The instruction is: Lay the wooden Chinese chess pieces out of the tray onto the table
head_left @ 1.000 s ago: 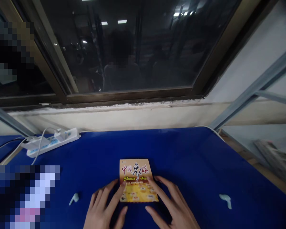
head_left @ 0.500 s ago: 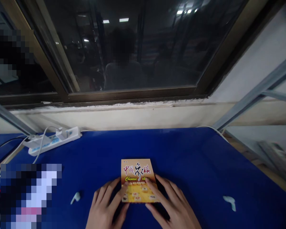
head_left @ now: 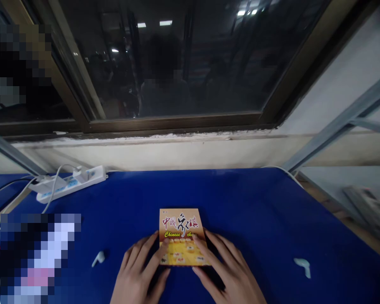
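A Chinese chess box (head_left: pixel 178 228) with an orange and yellow printed lid lies near the front of the blue table (head_left: pixel 240 202), its lettering facing me. My left hand (head_left: pixel 142 266) grips it from the left, the index fingertip on the lid and the thumb by the near edge. On the other side, my right hand (head_left: pixel 228 266) holds it in a like way, index finger across the lid's right part and the remaining fingers curled along the side. The box's contents are hidden under the lid.
One white earbud (head_left: pixel 99 257) lies left of my hands, another earbud (head_left: pixel 303 267) to the right. A white power strip (head_left: pixel 72 183) with plugs and cables sits at the back left. Behind the table are a wall and a dark window (head_left: pixel 190 76). A metal post (head_left: pixel 323 131) rises at right.
The whole view has shifted slightly, so everything appears a little higher. Both hands stay on the box in nearly the same pose.
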Tool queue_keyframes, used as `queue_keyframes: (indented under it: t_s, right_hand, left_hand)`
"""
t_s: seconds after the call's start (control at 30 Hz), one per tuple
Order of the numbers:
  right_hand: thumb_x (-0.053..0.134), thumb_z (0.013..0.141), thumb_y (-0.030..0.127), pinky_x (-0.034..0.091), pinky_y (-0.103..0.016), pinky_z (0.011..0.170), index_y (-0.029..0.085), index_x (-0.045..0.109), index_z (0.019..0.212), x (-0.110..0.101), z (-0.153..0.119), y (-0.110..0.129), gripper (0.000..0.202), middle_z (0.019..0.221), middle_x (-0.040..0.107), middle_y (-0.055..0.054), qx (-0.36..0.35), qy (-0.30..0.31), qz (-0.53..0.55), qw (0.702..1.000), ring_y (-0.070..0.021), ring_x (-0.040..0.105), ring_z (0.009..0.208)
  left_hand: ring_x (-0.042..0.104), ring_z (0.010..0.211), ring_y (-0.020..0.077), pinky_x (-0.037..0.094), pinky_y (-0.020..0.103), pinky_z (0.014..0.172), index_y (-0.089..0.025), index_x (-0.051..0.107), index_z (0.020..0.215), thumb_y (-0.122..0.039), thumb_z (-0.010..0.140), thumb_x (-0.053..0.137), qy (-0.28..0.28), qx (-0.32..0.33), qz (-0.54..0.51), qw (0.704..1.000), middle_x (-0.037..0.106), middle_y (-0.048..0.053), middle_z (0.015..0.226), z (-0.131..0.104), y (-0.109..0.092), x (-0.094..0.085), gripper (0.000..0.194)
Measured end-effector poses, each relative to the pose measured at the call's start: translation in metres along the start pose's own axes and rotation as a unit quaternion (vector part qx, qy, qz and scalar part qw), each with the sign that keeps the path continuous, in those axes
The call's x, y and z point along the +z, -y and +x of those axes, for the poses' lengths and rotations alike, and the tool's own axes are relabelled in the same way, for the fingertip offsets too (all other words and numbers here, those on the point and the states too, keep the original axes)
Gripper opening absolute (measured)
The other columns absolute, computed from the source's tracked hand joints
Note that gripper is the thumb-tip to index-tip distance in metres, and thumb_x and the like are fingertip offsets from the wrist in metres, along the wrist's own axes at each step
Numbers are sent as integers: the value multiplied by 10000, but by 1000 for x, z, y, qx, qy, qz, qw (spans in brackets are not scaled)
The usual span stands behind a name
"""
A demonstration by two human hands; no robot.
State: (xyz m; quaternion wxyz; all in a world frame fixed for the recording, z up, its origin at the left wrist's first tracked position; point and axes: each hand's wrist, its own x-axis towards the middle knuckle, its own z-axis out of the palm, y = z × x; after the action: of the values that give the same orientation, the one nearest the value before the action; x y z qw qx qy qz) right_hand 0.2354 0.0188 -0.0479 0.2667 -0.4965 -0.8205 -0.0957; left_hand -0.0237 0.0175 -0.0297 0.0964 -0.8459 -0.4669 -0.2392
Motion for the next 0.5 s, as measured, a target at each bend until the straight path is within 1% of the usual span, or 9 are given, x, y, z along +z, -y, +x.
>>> queue_keyframes:
  t_s: [0.07,0.2,0.37,0.5]
  right_hand:
    - [511,1009,423,609,-366,869,274,511,1464,1,0,0,478,1389,621,-61,-4,-4,-5,1000,-234,639,1189]
    - [517,1009,434,608,-358,851,275,531,1452,3,0,-2,471,1355,650,-56,-14,-10,-14,1000,-233,656,1164]
    - [506,1020,425,611,-341,828,264,486,1491,2,-1,-5,499,1343,667,-50,-28,-1,-19,999,-226,672,1145]
    - [503,1026,391,614,-349,819,270,397,1543,0,0,-6,541,1348,665,-47,-37,13,-7,999,-232,680,1140]
  left_hand:
    - [653,1169,240,597,375,877,-238,600,1363,-177,984,507,-5,1,-7,1000,659,97,1350,3,0,0,395]
    - [642,1194,237,606,364,869,-221,600,1351,-189,992,497,-4,9,-9,1000,657,104,1353,4,2,2,374]
    - [652,1189,249,616,368,854,-209,594,1357,-208,1002,496,-4,19,-6,1000,669,113,1344,3,5,6,368]
    - [663,1179,249,612,364,863,-224,589,1375,-239,1012,505,-6,26,-5,1000,681,106,1332,3,6,5,373]
